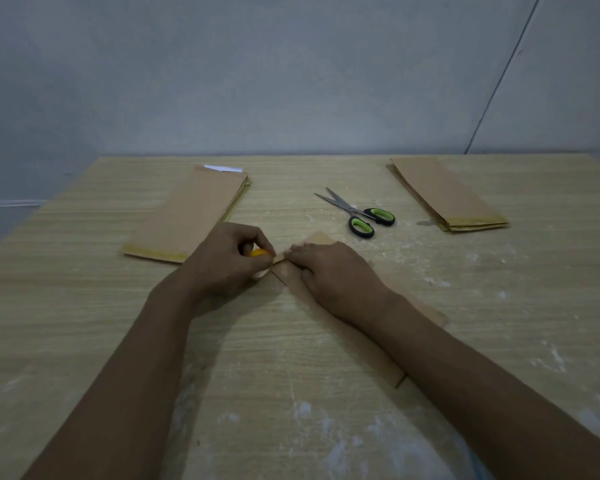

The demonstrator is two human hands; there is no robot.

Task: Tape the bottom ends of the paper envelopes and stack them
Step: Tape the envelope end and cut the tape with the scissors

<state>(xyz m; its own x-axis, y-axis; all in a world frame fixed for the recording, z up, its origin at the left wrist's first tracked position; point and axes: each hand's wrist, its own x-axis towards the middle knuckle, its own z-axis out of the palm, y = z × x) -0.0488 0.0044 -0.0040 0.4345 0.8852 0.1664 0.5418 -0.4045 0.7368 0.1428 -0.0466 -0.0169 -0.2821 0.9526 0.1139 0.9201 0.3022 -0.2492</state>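
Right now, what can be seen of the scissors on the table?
The scissors lie flat on the wooden table, between two piles of brown envelopes and beyond both hands. Their blades look like bare metal, slightly parted, pointing away and to the left. The two handle loops are black with bright green lining and face the near right. Nothing touches them but the table; neither hand is on them.

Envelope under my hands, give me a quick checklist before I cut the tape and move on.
1. Envelope held flat by right hand: ok.
2. Tape roll gripped in left hand: ok.
3. Tape laid fully across the envelope's end: cannot tell, hands cover it.
4. Scissors lying free on the table, beyond the right hand: ok.
5. Stacks to add to, left stack and right stack, lie apart from the work: ok.
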